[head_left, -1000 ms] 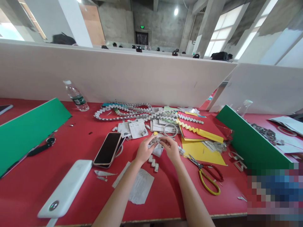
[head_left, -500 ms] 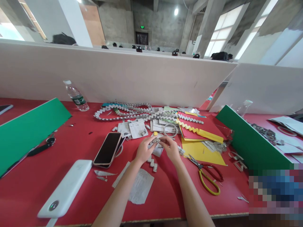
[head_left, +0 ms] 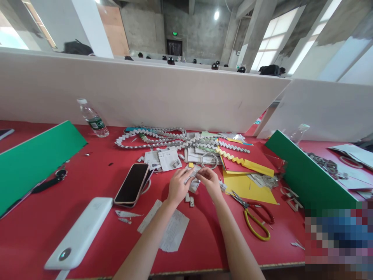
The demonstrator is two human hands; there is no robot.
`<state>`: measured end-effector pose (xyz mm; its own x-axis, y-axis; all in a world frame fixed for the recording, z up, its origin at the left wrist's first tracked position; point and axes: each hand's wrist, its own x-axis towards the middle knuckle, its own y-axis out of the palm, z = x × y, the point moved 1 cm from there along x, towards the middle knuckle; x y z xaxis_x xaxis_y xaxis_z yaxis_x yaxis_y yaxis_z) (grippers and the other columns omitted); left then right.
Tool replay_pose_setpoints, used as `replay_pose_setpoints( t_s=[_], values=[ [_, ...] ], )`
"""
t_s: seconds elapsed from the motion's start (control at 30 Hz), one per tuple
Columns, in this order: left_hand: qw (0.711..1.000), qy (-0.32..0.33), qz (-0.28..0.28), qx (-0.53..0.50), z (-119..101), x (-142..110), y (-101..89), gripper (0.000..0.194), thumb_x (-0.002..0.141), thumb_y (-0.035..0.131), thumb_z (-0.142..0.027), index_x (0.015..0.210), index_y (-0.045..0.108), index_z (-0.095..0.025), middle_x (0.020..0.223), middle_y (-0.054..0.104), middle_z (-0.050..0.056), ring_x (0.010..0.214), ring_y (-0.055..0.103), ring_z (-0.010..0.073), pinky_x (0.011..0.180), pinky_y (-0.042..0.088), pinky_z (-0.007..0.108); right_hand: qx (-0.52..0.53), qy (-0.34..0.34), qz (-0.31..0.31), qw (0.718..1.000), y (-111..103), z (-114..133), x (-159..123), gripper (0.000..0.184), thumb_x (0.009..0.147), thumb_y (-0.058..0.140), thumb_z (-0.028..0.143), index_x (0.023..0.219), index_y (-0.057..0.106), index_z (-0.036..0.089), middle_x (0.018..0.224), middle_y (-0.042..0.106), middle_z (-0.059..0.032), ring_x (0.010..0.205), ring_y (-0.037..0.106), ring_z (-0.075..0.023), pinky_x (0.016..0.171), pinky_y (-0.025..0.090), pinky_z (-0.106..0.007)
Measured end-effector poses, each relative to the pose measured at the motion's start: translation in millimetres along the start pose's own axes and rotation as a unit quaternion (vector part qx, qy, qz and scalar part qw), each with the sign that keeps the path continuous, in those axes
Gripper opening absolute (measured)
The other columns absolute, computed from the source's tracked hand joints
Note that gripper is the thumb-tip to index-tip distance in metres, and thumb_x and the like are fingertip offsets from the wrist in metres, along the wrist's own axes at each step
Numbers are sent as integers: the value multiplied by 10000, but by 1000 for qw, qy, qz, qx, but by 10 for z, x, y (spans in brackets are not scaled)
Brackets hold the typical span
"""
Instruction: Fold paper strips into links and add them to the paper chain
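Observation:
My left hand (head_left: 177,186) and my right hand (head_left: 209,182) meet over the red table (head_left: 87,182), both pinching a small folded strip of grey printed paper (head_left: 194,174). The strip's zigzag tail (head_left: 190,200) hangs down to the table between my wrists. Behind my hands lie long folded paper chains (head_left: 151,138) and a yellow zigzag chain (head_left: 233,156). Loose newspaper pieces (head_left: 166,158) sit just beyond my left hand.
A phone (head_left: 132,183) and a white power bank (head_left: 79,233) lie to the left, yellow-handled scissors (head_left: 252,217) and yellow paper (head_left: 247,186) to the right. A water bottle (head_left: 92,117) stands at the back left. Green boards (head_left: 35,159) flank the space. A roll of tape (head_left: 209,160) lies behind.
My hands have shifted slightly away from me and closer together on the paper strip; the hanging zigzag tail has drawn up shorter.

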<state>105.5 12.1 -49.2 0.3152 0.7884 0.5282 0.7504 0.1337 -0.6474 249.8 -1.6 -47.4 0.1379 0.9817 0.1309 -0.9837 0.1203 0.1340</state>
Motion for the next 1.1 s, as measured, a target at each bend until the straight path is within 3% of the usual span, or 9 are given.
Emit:
replay_pose_setpoints(
  t_s=[0.2,0.6,0.8,1.1],
  values=[
    [999,18,15,25,-24,-2,-5,355,882,411,-285,1211,542,-281,1060,618,59,984,537,214,867,436,350,49,13,-23,998,5,-59,7,223,646,690,275,707,486,207,648,551,37,623,552,-123,644,460,-267],
    [999,17,37,13,-44,-5,5,383,887,410,-330,1254,501,-272,1069,619,61,980,544,223,835,453,355,-46,-38,-70,996,48,25,-43,231,678,675,292,658,466,196,619,481,50,560,472,-96,551,410,-227],
    [991,-52,31,-116,-43,11,-3,395,868,457,-330,1257,498,-270,1178,596,35,1108,509,200,943,414,338,29,-25,-14,999,-9,-2,7,216,666,700,275,839,589,209,773,646,-7,739,624,-163,684,500,-296],
    [972,-92,52,-210,-44,31,-30,372,840,495,-333,1190,568,-227,1211,589,37,1141,508,206,987,390,346,-12,-44,33,998,-9,23,-3,212,744,624,259,952,613,220,966,663,-51,927,618,-194,815,489,-325]
  ],
)
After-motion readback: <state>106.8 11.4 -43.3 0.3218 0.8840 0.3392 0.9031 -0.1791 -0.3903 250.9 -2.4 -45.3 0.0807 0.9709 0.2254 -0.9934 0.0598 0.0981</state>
